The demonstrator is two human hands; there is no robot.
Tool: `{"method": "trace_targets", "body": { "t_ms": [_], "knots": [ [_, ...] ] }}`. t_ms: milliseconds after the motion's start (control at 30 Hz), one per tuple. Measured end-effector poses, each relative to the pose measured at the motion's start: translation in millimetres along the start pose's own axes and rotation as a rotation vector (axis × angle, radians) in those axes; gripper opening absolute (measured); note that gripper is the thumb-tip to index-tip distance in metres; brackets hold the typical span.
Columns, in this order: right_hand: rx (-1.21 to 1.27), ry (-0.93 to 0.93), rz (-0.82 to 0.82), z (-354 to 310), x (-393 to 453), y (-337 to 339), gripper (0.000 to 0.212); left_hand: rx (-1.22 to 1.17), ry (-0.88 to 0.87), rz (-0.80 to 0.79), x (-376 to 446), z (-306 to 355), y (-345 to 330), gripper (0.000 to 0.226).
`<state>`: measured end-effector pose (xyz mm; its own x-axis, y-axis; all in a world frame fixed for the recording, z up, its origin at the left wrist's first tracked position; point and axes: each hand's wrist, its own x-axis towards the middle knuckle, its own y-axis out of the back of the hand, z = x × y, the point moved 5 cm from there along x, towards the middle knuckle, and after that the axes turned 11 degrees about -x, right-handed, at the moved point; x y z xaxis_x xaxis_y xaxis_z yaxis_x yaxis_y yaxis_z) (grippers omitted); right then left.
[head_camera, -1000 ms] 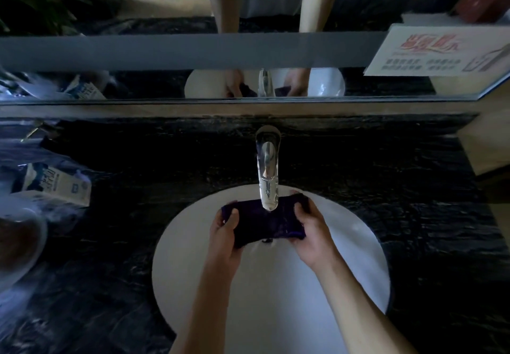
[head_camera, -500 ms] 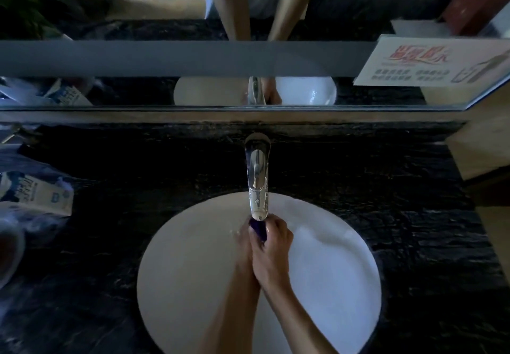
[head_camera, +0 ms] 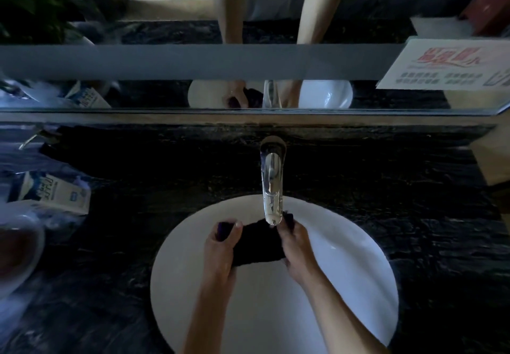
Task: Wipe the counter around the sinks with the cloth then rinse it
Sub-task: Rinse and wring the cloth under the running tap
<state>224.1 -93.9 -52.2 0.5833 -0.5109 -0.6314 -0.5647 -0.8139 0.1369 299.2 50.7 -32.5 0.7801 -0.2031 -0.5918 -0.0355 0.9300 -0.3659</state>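
Observation:
A dark purple cloth (head_camera: pixel 256 243) is stretched between my two hands over the round white sink (head_camera: pixel 345 284), just under the spout of the chrome tap (head_camera: pixel 271 185). My left hand (head_camera: pixel 219 248) grips the cloth's left end. My right hand (head_camera: pixel 296 248) grips its right end, beside the spout. The black marble counter (head_camera: pixel 400 201) surrounds the sink. I cannot tell whether water is running from the tap.
A white and blue carton (head_camera: pixel 49 192) lies on the counter at the left, with a clear bowl (head_camera: pixel 16 248) in front of it. A mirror (head_camera: pixel 193 88) runs along the back wall, with a printed sign (head_camera: pixel 452 63) at its right.
Half a second ago my hands were pressed together around the bunched cloth under the spout. They have moved apart and the cloth is spread between them again.

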Motion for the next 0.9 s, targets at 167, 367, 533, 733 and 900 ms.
{"method": "trace_targets", "body": {
  "t_ms": [167, 367, 533, 733, 900],
  "knots": [
    [0.306, -0.143, -0.052, -4, -10, 20, 0.022, 0.020, 0.047, -0.001, -5, 3, 11, 0.021],
    [0.412, -0.188, -0.194, 3, -22, 40, 0.030, -0.059, 0.178, -0.002, -8, -13, 0, 0.029],
    [0.485, -0.196, -0.100, 10, -21, 51, 0.029, 0.006, 0.196, -0.044, -9, -22, -15, 0.027],
    [0.574, -0.173, 0.061, 13, -20, 58, 0.042, -0.007, 0.245, -0.088, -7, -28, -33, 0.028],
    [0.541, -0.110, 0.129, 8, -21, 68, 0.023, -0.026, 0.306, -0.089, -9, -37, -44, 0.028]
  ]
}}
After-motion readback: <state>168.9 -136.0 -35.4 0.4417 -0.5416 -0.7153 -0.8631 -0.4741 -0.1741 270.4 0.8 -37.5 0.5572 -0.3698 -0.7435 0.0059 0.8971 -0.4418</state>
